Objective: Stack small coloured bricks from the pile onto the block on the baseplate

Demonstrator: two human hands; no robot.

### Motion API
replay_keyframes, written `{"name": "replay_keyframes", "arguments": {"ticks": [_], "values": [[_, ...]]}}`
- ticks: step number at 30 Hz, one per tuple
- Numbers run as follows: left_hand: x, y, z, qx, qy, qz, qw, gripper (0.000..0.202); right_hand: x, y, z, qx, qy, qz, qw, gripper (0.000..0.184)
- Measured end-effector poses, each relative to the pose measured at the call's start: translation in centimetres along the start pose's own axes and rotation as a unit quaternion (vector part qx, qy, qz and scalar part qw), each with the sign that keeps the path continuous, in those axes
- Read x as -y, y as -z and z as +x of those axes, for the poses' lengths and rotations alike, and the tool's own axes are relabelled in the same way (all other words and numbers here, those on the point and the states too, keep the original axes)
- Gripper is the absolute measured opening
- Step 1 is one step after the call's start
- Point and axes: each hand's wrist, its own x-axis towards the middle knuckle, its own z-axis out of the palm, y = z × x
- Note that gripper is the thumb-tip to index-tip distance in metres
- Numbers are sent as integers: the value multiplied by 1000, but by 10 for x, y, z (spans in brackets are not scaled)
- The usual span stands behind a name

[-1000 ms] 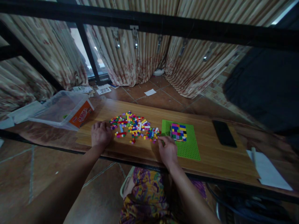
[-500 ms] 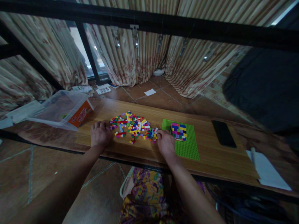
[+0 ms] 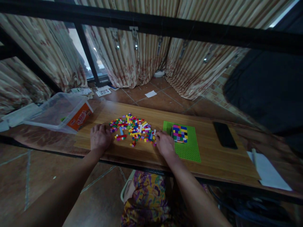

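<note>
A loose heap of small coloured building bricks lies on the wooden board, between my two hands. My left hand rests palm down on the board at the heap's left side, fingers loosely bent and a little apart, with no brick visible in it. At the heap's right edge, my right hand has thumb and forefinger pinched together by the bricks; whatever is between the fingertips is too small to make out. Just beyond that hand is a green baseplate, bearing a square block of multicoloured bricks.
A clear plastic box with an orange label stands at the left. Right of the baseplate, a black phone lies on the wooden board. White paper with a pen is at the far right.
The whole view has shifted slightly. My right hand has moved slightly left along the heap's right edge, its fingers staying pinched. My left hand stays in place.
</note>
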Motion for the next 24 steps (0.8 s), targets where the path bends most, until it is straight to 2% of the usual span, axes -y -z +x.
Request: {"name": "replay_keyframes", "arguments": {"ticks": [4,7,12,18,24], "values": [[0,1,0,0,-7,-6,1000,45,1,1,-3,4,5,23,1000,23],[2,-1,0,-7,-13,-4,1000,43,0,0,-5,-21,13,63,998,21],[6,-5,0,-24,-19,-6,1000,42,-10,5,-24,-82,6,205,975,18],[6,-4,1,-10,-17,-6,1000,42,-51,15,-59,-134,-118,321,930,21],[2,0,2,3,-17,32,999,47,-93,24,-64,-193,-182,352,897,24]]}}
